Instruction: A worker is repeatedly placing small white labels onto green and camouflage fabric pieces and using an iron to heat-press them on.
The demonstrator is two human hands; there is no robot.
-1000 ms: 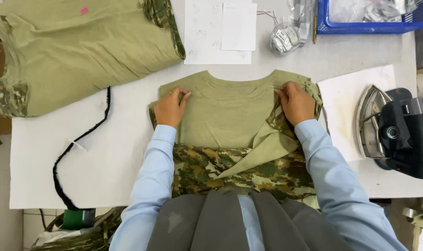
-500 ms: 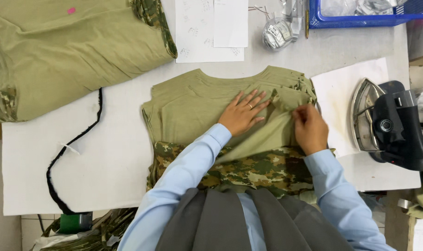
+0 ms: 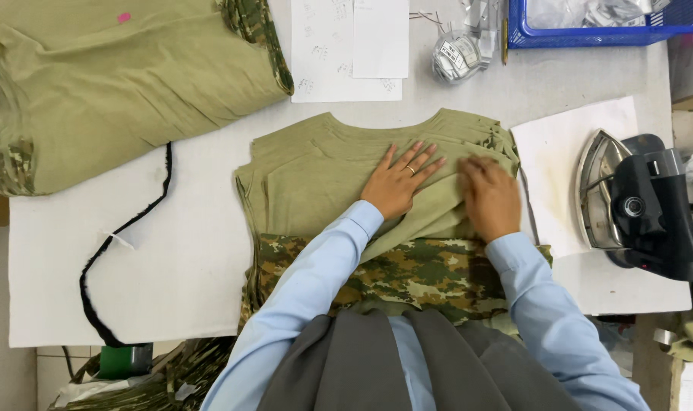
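An olive-green shirt with a camouflage lower part (image 3: 316,171) lies flat on the white table (image 3: 171,251), neck opening away from me. My left hand (image 3: 399,179) rests palm down on its middle, fingers spread, a ring on one finger. My right hand (image 3: 489,194) presses on a folded flap of olive cloth near the shirt's right edge, its fingers curled and blurred. Both my sleeves are light blue.
A stack of olive and camouflage cloth (image 3: 118,84) lies at the far left. White papers (image 3: 350,46) sit at the far edge beside a blue basket (image 3: 605,23). A black iron (image 3: 643,205) rests on a white sheet at the right. A black cord (image 3: 125,228) curves over the table.
My left hand has crossed from the shirt's left shoulder to its middle and flattened there. My right hand came down from the right shoulder and a cloth flap now lies folded inward.
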